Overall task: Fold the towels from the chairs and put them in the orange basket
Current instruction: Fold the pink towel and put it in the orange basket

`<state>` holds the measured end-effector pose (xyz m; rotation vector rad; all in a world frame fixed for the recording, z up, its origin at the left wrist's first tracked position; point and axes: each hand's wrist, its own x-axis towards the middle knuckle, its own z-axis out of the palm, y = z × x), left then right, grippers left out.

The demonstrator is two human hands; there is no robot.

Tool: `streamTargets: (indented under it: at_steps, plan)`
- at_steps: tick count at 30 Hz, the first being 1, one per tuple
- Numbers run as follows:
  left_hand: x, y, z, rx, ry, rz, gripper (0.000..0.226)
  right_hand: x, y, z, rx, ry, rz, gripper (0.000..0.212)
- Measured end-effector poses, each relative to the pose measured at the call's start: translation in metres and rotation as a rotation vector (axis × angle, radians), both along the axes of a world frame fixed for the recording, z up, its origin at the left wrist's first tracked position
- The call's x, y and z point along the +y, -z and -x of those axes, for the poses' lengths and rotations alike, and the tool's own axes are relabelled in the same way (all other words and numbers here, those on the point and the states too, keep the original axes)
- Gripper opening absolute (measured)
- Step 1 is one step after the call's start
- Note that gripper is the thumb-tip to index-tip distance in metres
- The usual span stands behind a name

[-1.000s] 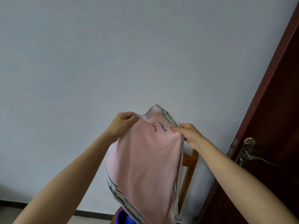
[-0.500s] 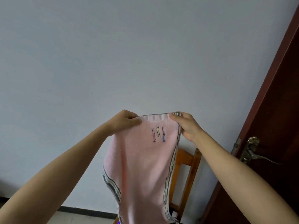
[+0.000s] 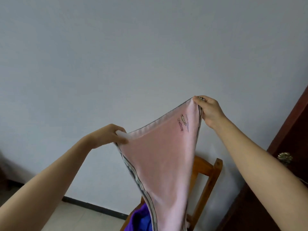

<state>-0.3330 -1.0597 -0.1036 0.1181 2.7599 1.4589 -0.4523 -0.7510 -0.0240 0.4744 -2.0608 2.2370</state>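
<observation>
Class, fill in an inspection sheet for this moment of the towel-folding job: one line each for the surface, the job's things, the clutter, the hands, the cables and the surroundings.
Surface: no table seen; pale tiled floor at the bottom left.
Job's things: pink towel with striped edges, held up in the air and hanging down in front of the wooden chair; purple cloth lies on the chair seat; orange basket not in view.
Clutter: nothing seen.
Hands: left hand pinches the lower top corner of the towel; right hand pinches the higher corner.
Cables: nothing seen.
Surroundings: plain grey wall with a dark skirting; dark brown door with a brass handle at right.
</observation>
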Motion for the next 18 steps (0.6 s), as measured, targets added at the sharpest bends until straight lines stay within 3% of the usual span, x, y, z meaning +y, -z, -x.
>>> streamTargets:
  at_steps: [1, 6, 7, 9, 12, 15, 18]
  plan:
    - [-0.007, 0.0, -0.003, 0.026, -0.027, -0.1, 0.002, -0.003, -0.001, 0.001, 0.007, 0.003, -0.013, 0.017]
    - [-0.04, -0.023, -0.019, 0.165, -0.083, -0.669, 0.014, -0.032, -0.025, 0.008, 0.08, -0.013, -0.032, 0.017]
    - [-0.047, -0.03, -0.021, 0.204, -0.059, -0.724, 0.026, -0.038, -0.03, 0.01, 0.093, -0.019, -0.035, 0.017]
    - [-0.061, -0.041, -0.029, 0.264, -0.042, -0.754, 0.049, -0.054, -0.038, 0.015, 0.108, -0.026, -0.047, 0.017]
    - [-0.079, -0.052, -0.04, 0.329, -0.062, -0.749, 0.056, -0.078, -0.043, 0.022, 0.115, -0.046, -0.089, 0.017]
    - [-0.099, -0.055, -0.05, 0.388, -0.161, -0.714, 0.046, -0.107, -0.041, 0.027, 0.111, -0.073, -0.112, 0.017]
    - [-0.117, -0.057, -0.061, 0.401, -0.294, -0.576, 0.016, -0.138, -0.035, 0.032, 0.104, -0.11, -0.131, 0.017]
